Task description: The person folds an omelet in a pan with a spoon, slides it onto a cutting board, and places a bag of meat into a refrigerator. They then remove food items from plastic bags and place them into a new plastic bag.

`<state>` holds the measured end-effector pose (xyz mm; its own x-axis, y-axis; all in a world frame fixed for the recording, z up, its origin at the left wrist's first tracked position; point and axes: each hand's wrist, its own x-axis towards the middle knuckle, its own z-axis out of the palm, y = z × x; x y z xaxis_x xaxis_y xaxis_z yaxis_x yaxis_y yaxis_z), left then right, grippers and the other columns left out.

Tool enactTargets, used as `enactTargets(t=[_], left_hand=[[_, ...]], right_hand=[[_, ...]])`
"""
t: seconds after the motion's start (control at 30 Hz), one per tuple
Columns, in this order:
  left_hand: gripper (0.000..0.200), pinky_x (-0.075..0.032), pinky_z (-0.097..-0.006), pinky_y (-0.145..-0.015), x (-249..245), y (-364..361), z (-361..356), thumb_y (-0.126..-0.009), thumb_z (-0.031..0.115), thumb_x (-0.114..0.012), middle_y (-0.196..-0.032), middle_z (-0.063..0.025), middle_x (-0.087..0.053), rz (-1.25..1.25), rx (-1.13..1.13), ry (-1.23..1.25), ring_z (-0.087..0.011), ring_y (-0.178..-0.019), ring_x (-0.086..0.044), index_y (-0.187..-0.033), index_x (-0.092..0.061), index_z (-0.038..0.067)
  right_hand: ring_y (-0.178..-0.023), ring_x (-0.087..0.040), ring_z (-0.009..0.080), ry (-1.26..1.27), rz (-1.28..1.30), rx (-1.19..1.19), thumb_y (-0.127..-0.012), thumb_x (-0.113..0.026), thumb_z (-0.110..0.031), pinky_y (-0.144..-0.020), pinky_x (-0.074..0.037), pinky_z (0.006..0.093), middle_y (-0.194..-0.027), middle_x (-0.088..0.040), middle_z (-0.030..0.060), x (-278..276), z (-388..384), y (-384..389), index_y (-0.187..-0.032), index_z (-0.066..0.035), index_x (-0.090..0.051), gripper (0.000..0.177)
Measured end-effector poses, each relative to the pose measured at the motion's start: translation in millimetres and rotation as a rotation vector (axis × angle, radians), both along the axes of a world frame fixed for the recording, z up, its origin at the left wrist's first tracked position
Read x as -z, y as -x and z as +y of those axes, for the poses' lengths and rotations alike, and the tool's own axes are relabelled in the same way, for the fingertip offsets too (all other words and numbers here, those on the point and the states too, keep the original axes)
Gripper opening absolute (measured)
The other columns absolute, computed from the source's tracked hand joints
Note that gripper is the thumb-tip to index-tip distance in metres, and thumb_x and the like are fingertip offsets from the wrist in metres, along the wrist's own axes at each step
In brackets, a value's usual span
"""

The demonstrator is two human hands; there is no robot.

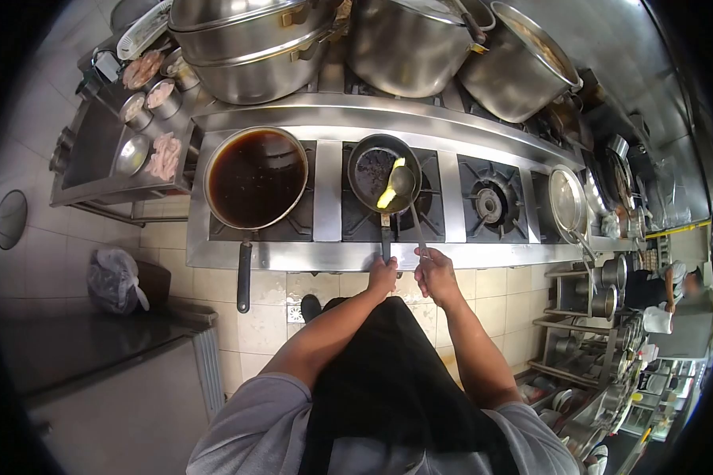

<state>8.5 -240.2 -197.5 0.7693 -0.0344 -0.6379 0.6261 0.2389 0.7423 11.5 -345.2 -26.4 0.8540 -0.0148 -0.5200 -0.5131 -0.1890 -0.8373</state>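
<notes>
A small dark frying pan [362, 165] sits on the middle burner of the steel stove. My left hand [383, 277] is closed around its black handle, below the stove's front edge. In my right hand [436, 275] is the thin handle of a metal ladle [404, 181], whose round bowl rests inside the pan toward its right side. A bright yellow strip of food [390, 184], whose kind I cannot make out, lies in the pan beside the ladle bowl, partly covered by it. Some dark shiny liquid or oil shows on the pan's bottom.
Left of my pan stands a wide pan [259, 178] of dark brown liquid, its handle jutting past the stove edge. Large steel pots [412, 55] line the back. A bare burner [489, 203] and a strainer [567, 198] are rightward. Another person [650, 291] stands far right.
</notes>
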Motion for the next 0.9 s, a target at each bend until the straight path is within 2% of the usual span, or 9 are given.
enactTargets(t=[0.13,0.2,0.3,0.4,0.43,0.5,0.6,0.73,0.9], left_hand=[[0.023,-0.036,-0.0287,-0.032,11,1,0,-0.094,0.029,-0.053,-0.059,0.0005,-0.042,-0.013,-0.025,0.08,-0.0106,-0.041,-0.041,-0.09,-0.048,0.008],[0.025,-0.037,-0.0282,-0.034,6,-2,6,-0.095,0.032,-0.053,-0.056,0.0015,-0.04,0.064,0.0,0.243,-0.0102,-0.041,-0.04,-0.094,-0.048,0.008],[0.027,-0.039,-0.0283,-0.035,-15,-3,21,-0.096,0.035,-0.049,-0.055,0.0011,-0.041,0.093,0.037,0.218,-0.0106,-0.04,-0.041,-0.093,-0.049,0.008],[0.03,-0.041,-0.0285,-0.036,-18,-3,25,-0.097,0.037,-0.046,-0.055,0.0002,-0.044,0.04,0.002,0.057,-0.0107,-0.04,-0.041,-0.092,-0.051,0.008],[0.03,-0.041,-0.0285,-0.036,-18,-2,27,-0.097,0.037,-0.046,-0.055,0.0002,-0.044,0.042,0.005,0.051,-0.0107,-0.04,-0.041,-0.092,-0.051,0.008],[0.031,-0.041,-0.0285,-0.036,-18,-4,33,-0.097,0.037,-0.045,-0.056,-0.0005,-0.045,0.038,0.017,0.03,-0.0108,-0.041,-0.041,-0.091,-0.052,0.007],[0.031,-0.041,-0.0282,-0.036,-21,-5,38,-0.098,0.036,-0.045,-0.056,-0.0006,-0.045,0.031,0.036,0.011,-0.0107,-0.041,-0.041,-0.091,-0.052,0.007],[0.03,-0.04,-0.0276,-0.036,-26,-5,38,-0.098,0.035,-0.044,-0.056,-0.0008,-0.044,0.025,0.039,0.024,-0.0107,-0.041,-0.041,-0.091,-0.052,0.006],[0.03,-0.04,-0.0275,-0.037,-23,-4,35,-0.098,0.034,-0.043,-0.056,-0.0009,-0.044,0.03,0.009,0.039,-0.0106,-0.041,-0.041,-0.09,-0.052,0.006]], right_hand=[[-0.036,-0.043,0.0137,-0.232,0.139,0.067,-0.09,-0.042,-0.014,-0.032,-0.033,0.0262,-0.061,-0.054,0.0075,21,-12,1,-0.116,-0.002,-0.052,0.03],[-0.037,-0.044,0.0142,-0.192,0.199,0.048,-0.091,-0.043,-0.015,-0.033,-0.034,0.027,-0.061,-0.054,0.0072,30,-21,0,-0.114,-0.003,-0.053,0.028],[-0.041,-0.047,0.014,-0.062,0.252,0.014,-0.092,-0.046,-0.023,-0.038,-0.038,0.0282,-0.058,-0.052,0.0046,47,-40,0,-0.101,-0.007,-0.058,0.022],[-0.047,-0.055,0.0183,0.37,-0.071,-0.032,-0.095,-0.05,-0.028,-0.046,-0.043,0.0318,-0.061,-0.06,0.0082,47,-60,-1,-0.084,-0.001,-0.063,0.032],[-0.054,-0.06,0.0268,0.511,-0.329,-0.073,-0.093,-0.054,-0.029,-0.054,-0.046,0.0363,-0.067,-0.065,0.0143,61,-76,-3,-0.084,0.0,-0.063,0.032],[-0.066,-0.063,0.0361,0.606,-0.481,-0.093,-0.092,-0.055,-0.029,-0.061,-0.048,0.0413,-0.072,-0.064,0.0209,45,-100,-15,-0.086,0.0,-0.064,0.03],[-0.074,-0.061,0.0433,0.851,-0.338,-0.264,-0.091,-0.054,-0.03,-0.064,-0.047,0.0462,-0.074,-0.062,0.0255,-11,-119,-37,-0.085,-0.001,-0.065,0.032],[-0.077,-0.06,0.0439,0.883,-0.412,-0.413,-0.09,-0.055,-0.028,-0.068,-0.047,0.0462,-0.075,-0.062,0.0259,-33,-126,-58,-0.087,0.0,-0.066,0.03],[-0.08,-0.061,0.0421,0.877,-0.234,-0.56,-0.089,-0.056,-0.028,-0.071,-0.047,0.0452,-0.078,-0.063,0.024,-56,-106,-63,-0.088,-0.002,-0.068,0.029]])
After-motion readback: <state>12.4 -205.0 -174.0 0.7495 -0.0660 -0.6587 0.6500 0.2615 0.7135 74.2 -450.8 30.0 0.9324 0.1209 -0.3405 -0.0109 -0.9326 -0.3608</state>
